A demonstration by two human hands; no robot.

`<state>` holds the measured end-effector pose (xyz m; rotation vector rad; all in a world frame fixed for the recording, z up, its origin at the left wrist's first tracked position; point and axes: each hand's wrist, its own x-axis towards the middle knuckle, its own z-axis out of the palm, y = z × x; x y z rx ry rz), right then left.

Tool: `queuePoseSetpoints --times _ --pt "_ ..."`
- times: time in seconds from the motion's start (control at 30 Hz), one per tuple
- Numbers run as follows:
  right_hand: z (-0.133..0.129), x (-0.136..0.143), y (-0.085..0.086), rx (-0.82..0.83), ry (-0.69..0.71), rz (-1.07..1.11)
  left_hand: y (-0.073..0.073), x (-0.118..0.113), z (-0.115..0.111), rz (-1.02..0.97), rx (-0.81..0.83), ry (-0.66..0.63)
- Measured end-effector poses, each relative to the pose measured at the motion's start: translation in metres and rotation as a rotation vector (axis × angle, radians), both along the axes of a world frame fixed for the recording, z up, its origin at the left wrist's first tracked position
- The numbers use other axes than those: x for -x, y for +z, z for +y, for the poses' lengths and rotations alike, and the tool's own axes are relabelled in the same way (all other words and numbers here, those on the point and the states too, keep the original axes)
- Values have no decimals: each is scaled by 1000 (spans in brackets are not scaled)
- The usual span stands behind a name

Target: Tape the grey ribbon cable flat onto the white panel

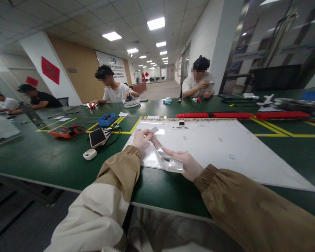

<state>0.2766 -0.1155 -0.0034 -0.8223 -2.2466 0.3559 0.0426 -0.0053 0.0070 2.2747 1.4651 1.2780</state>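
Note:
Over the near left part of a large white panel [204, 150] my two hands are close together. My left hand [141, 139] is closed, its thumb and fingers pinching a thin clear plastic strip [155, 141]. My right hand [187, 163] has its index finger stretched toward that strip, while the other fingers curl around a shiny clear plastic piece [174, 164]. Whether the strip and the piece are joined, I cannot tell. The panel lies flat on the green table, with small raised bits and a small black part [182, 123] near its far edge.
Left of the panel lie a phone [97, 137], a white rounded device [89, 154], an orange meter [63, 132] with leads and a blue bin [106, 119]. Red strips [231, 115] line the panel's far side. Across the table [55, 161] sit several people, some handling objects.

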Motion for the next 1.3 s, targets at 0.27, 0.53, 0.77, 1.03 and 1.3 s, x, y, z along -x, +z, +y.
queuePoseSetpoints --times 0.27,0.53,0.77,1.03,1.3 --pt "-10 3 9 100 0 148 -7 -3 -4 -19 42 -46" --pt "-1 -1 18 334 -145 487 -17 -1 0 -108 93 -84" --pt "3 -4 20 304 -245 433 -15 -2 -4 -192 90 -111" --pt "13 -8 17 270 -334 407 -16 0 1 -179 31 -29" --pt "23 -14 11 127 -429 428 -17 -5 -1 -85 14 -26"
